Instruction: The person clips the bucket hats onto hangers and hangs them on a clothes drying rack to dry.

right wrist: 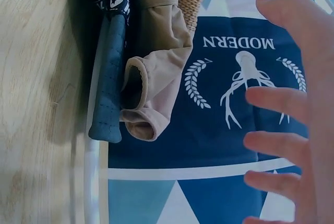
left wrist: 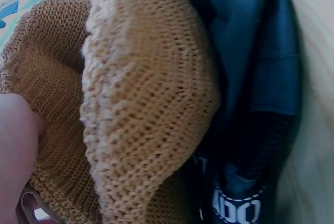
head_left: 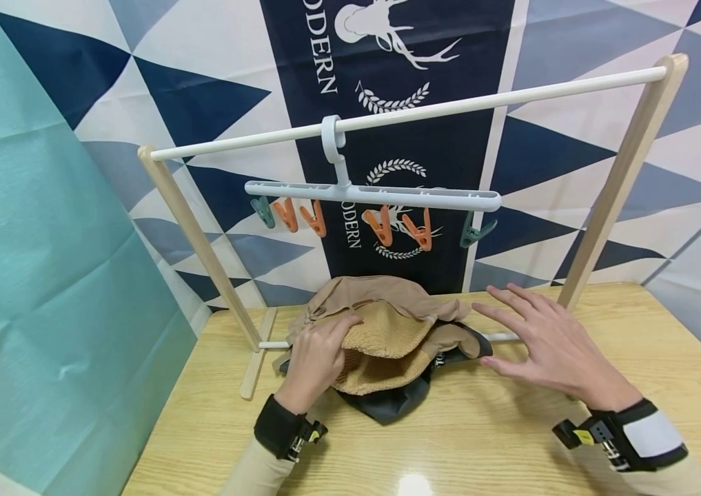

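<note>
My left hand (head_left: 319, 351) pinches the left side of a tan knitted hat (head_left: 387, 331), whose opening faces me. In the left wrist view my thumb (left wrist: 15, 145) lies against the knit (left wrist: 151, 93) with the other fingers hidden. Beneath the hat is a dark item with white lettering (left wrist: 237, 205), and behind it lies a beige fabric item (head_left: 381, 286) with gathered edges. My right hand (head_left: 542, 341) hovers just right of the pile, its fingers spread and holding nothing. The beige item's hemmed end (right wrist: 146, 104) is near it in the right wrist view.
A wooden rack with a white top bar (head_left: 424, 110) stands over the pile. From it hangs a pale hanger (head_left: 375, 195) carrying orange clips (head_left: 381, 226) and green clips (head_left: 475, 231). A patterned cloth (head_left: 220, 83) backs the wooden table (head_left: 474, 441); a teal panel (head_left: 46, 275) stands left.
</note>
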Available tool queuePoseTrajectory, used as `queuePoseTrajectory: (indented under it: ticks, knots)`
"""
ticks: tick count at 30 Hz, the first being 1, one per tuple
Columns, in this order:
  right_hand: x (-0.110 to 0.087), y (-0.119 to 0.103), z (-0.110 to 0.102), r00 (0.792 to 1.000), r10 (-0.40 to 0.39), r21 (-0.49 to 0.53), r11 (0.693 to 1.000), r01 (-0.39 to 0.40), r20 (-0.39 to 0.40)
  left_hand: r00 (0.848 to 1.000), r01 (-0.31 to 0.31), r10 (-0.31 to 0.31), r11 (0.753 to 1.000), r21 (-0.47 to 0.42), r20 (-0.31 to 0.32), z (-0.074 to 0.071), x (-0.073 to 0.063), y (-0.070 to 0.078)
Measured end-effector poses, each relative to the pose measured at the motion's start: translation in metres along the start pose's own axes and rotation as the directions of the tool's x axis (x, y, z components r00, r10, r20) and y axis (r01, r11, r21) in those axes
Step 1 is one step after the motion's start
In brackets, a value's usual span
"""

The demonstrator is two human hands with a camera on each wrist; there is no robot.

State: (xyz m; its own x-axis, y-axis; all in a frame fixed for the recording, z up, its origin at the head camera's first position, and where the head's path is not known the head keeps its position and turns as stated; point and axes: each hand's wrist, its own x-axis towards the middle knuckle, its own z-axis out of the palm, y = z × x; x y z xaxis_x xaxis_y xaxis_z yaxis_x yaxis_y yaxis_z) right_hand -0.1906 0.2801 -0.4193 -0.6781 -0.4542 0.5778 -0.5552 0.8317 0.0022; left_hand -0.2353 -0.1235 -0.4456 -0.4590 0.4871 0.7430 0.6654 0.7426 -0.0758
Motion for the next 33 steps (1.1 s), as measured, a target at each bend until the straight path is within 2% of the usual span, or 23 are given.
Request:
queuePoseTrajectory:
  ticks: [7,12,16,26,33]
  knots:
    - [0.003,-0.001,-0.002,0.996,-0.042,0.023,0.999,0.044,-0.084,0.999,0.041,-0.041,0.999,-0.023,-0.005,-0.002,0.008,-0.002]
    - [0.004,-0.002,-0.001,0.995,-0.045,0.025,0.999,0.047,-0.089,0.996,0.093,-0.093,0.996,-0.005,0.005,-0.004,0.011,-0.002]
    - [0.003,-0.002,0.000,0.994,-0.049,0.026,0.998,0.052,-0.096,0.994,0.106,-0.106,0.994,0.005,-0.024,-0.004,0.012,-0.003]
    - [0.004,-0.001,0.001,0.992,-0.059,0.022,0.998,0.062,-0.115,0.986,0.153,-0.160,0.982,-0.112,-0.053,-0.013,0.015,-0.005]
    - [0.006,-0.001,0.001,0.991,-0.063,0.024,0.997,0.067,-0.120,0.980,0.149,-0.163,0.981,-0.125,-0.112,-0.013,0.018,-0.007]
